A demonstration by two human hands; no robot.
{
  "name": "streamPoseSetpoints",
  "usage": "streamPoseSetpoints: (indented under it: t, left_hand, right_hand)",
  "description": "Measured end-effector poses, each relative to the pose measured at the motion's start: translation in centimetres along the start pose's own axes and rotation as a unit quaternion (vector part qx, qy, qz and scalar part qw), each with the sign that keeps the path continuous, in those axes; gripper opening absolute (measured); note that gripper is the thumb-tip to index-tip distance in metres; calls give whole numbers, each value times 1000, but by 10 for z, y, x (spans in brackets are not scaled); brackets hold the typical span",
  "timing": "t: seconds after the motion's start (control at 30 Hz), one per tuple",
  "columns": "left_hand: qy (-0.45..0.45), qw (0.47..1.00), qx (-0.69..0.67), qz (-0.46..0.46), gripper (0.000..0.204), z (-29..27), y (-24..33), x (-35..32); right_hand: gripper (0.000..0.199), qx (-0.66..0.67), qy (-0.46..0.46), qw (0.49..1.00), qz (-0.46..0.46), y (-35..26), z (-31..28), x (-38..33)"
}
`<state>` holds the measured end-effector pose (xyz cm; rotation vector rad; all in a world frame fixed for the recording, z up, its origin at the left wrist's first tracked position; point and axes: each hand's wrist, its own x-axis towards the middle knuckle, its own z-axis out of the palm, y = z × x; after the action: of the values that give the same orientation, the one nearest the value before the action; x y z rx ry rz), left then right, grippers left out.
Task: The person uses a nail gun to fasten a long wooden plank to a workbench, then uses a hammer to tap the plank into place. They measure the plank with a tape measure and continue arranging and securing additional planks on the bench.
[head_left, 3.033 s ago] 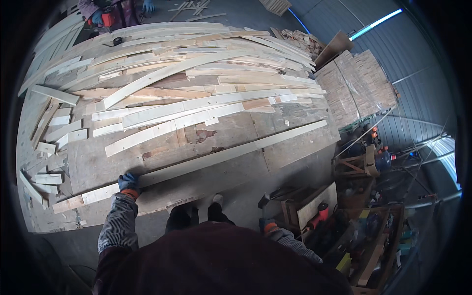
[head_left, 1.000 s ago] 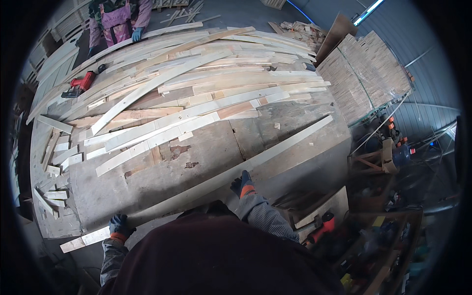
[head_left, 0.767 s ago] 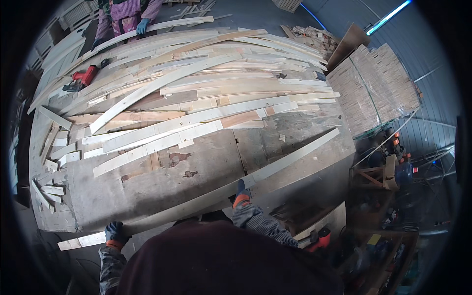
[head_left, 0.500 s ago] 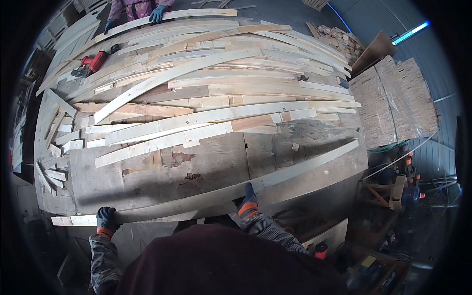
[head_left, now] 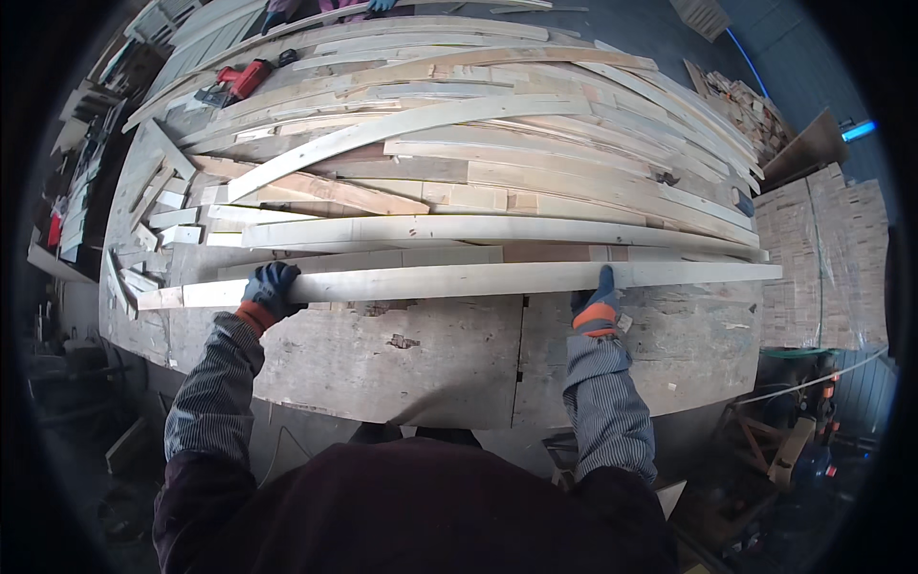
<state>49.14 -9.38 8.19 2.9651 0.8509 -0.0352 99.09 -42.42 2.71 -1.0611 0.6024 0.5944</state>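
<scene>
A long pale wooden board (head_left: 430, 280) spans the workbench from left to right, gripped by both my gloved hands. My left hand (head_left: 272, 289), in a blue glove with an orange cuff, wraps round it toward its left end. On the right part of the board, my right hand (head_left: 597, 298) closes on it with the thumb along its face. Just beyond lies another long board (head_left: 459, 230) on the bench, with more strips behind it. The board I hold partly covers strips lying under or behind it; whether it touches them I cannot tell.
The worn wooden workbench (head_left: 449, 359) carries many loose strips. Short offcuts (head_left: 177, 218) lie at its left end, and a red power tool (head_left: 247, 78) sits at the far left. A co-worker's gloved hand (head_left: 382, 5) shows at the far edge. Wrapped stacked wood (head_left: 832, 258) stands at right.
Both my hands have carried the board away from the bench's near edge, toward the other strips. My arms now reach farther out, and the view has shifted.
</scene>
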Motion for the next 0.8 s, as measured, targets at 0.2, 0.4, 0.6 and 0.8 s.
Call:
streamPoseSetpoints:
  t: [0.2,0.4,0.6,0.8]
  left_hand:
    - [-13,999,38,-21,59,-6,42,79]
    - [-133,985,88,-64,64,13,79,124]
    - [-133,989,37,-48,66,21,93,158]
    - [-125,990,22,-62,65,10,98,150]
  right_hand:
    - [35,-148,-38,988,-34,-42,37,68]
    - [60,-729,-240,427,-479,43,29,68]
    - [78,-784,-289,258,-486,79,86,21]
    - [78,-864,-282,237,-344,85,113,23]
